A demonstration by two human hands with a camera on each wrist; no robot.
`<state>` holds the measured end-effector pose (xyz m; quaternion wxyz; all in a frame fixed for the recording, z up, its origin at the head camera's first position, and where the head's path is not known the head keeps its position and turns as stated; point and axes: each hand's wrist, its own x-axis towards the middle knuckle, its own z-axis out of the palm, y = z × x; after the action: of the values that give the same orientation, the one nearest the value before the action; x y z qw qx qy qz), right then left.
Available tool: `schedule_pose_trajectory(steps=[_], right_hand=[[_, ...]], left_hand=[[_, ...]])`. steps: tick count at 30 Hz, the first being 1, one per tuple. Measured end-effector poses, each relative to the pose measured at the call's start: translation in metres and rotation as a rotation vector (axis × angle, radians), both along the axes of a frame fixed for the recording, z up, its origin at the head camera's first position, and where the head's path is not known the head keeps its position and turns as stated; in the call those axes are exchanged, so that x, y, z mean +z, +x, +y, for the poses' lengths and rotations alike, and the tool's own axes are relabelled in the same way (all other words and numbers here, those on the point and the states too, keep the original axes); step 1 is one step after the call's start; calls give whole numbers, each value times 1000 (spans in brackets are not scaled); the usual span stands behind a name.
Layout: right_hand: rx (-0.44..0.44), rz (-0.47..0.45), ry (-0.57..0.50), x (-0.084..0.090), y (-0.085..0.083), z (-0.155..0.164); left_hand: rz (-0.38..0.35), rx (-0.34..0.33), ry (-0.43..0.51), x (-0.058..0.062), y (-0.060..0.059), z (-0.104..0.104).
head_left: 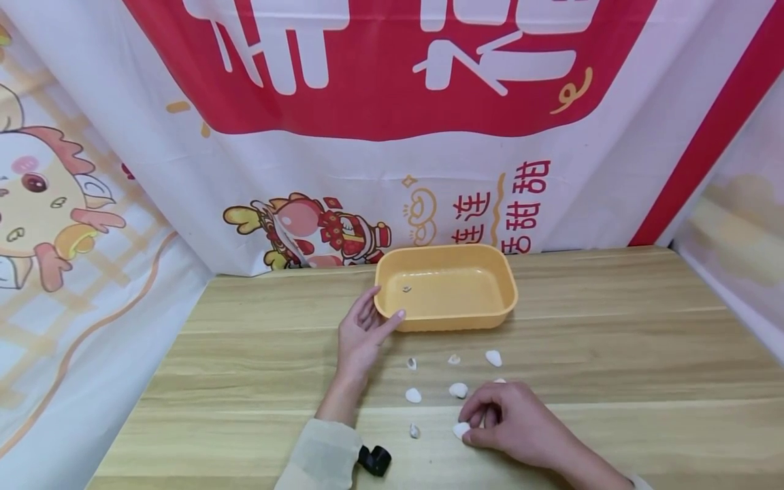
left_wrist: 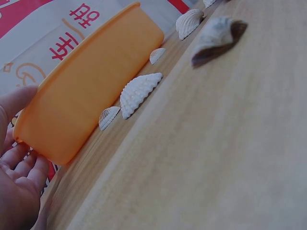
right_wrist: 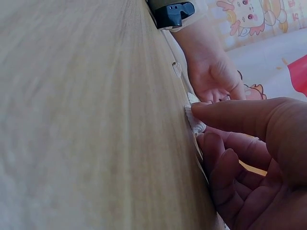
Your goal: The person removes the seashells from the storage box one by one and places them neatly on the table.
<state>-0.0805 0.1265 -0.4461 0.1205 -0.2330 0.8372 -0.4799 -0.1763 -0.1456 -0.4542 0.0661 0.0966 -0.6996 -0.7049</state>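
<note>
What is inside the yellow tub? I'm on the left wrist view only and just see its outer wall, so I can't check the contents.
Observer: The head view shows one small shell lying in the tub, near its left end.
Operator: Where is the right hand?
Observer: The right hand is on the table, nearer the person than the tub, pinching a white shell at its fingertips.
Operator: Any loose shells out of my view?
Observer: Yes, a small one lies near the left sleeve.
</note>
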Motion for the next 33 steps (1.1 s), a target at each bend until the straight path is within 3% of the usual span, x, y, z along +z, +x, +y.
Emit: schedule_pose_trajectory(steps=[12,19,24,33], right_hand=[[-16,-12,-19,0,2,0],[-45,-88,-30,5,2,-1],[-70,-100,-14,15,-2,-1],[-103,-39,1,41,-19,4]], left_hand=[[-13,1,-3,0,1,0],[1,0,-3,0,1,-2],[4,-3,-10,1,1,-3],[-3,-4,-6,-2,1,-2]])
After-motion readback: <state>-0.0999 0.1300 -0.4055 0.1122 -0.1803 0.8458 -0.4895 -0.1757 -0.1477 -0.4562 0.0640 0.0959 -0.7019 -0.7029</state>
